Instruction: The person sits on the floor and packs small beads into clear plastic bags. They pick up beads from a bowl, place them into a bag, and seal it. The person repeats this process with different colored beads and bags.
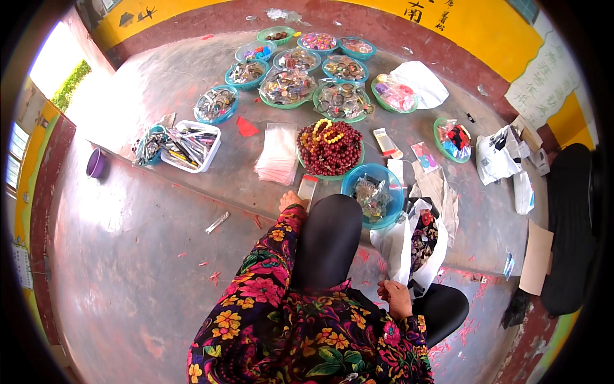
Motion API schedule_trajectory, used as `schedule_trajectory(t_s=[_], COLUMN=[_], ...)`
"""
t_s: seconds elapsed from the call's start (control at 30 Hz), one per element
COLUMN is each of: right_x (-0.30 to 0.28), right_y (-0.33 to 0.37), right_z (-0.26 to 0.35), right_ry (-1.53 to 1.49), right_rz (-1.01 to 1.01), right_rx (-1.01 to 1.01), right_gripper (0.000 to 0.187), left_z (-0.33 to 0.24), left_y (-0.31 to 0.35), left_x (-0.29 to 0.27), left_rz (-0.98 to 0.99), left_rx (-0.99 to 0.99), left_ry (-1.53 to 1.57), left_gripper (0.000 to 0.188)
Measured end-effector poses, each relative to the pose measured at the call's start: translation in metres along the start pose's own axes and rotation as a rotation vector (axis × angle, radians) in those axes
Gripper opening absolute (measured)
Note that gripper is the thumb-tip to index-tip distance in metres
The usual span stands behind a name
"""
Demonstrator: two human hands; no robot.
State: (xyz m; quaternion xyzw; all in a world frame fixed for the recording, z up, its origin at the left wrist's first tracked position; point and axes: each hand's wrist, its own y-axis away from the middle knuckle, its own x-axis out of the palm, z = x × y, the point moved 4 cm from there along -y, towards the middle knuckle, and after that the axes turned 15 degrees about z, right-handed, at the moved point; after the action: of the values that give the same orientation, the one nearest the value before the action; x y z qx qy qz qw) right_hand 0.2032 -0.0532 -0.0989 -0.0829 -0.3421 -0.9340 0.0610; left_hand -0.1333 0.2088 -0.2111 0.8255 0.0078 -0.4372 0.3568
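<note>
My left hand point(292, 200) is beside my raised knee with its fingers curled in; whether anything is in them is hidden. Just right of it lies a small flat white box with an orange end point(307, 187). My right hand point(396, 298) is low by my other knee, fingers closed, next to the rim of a white plastic bag point(398, 246). Dark flowered cloth point(425, 241) shows in the bag's mouth. Between the bag and the beads stands a blue basin point(348, 185) holding small clear packets point(373, 197). Dark red bead strings point(329, 157) with a yellow strand fill a green basin point(358, 166).
Several basins of bagged goods point(286, 85) stand further back. A white tray of pens point(192, 146) is at the left, near a stack of clear plastic sleeves point(277, 153). A purple bucket point(96, 164) stands far left; a white printed bag point(497, 157) and flat cardboard point(536, 257) are right.
</note>
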Motion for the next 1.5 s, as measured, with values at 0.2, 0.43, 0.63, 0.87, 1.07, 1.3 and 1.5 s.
schedule_trajectory(t_s=[0.2,0.43,0.63,0.87,1.07,1.3,1.5], right_x=[-0.001,-0.003,0.008,0.072,0.063,0.058,0.059], right_y=[-0.001,0.002,0.012,0.044,0.055,0.071,0.068], right_z=[-0.002,0.002,0.036,0.132,0.12,0.11,0.106], right_ry=[0.017,0.044,0.121,0.212,0.243,0.215,0.254], right_rz=[0.009,0.018,0.045,0.094,-0.074,-0.155,-0.165], right_rx=[0.015,-0.002,-0.129,-0.42,-0.593,-0.595,-0.61], right_gripper=[0.03,0.028,0.025,0.022,0.02,0.021,0.019], left_z=[-0.003,0.037,0.016,-0.043,-0.06,-0.055,-0.053], left_y=[-0.025,-0.032,0.101,0.285,0.32,0.322,0.324], left_x=[0.009,0.015,-0.091,-0.091,-0.024,-0.003,-0.006], left_rz=[0.07,0.244,0.384,1.02,1.248,1.239,1.227], left_rx=[0.031,0.201,0.717,0.937,0.915,0.955,0.912], left_ry=[0.159,0.654,1.068,0.985,0.745,0.58,0.71], left_gripper=[0.052,0.04,0.026,0.042,0.033,0.035,0.034])
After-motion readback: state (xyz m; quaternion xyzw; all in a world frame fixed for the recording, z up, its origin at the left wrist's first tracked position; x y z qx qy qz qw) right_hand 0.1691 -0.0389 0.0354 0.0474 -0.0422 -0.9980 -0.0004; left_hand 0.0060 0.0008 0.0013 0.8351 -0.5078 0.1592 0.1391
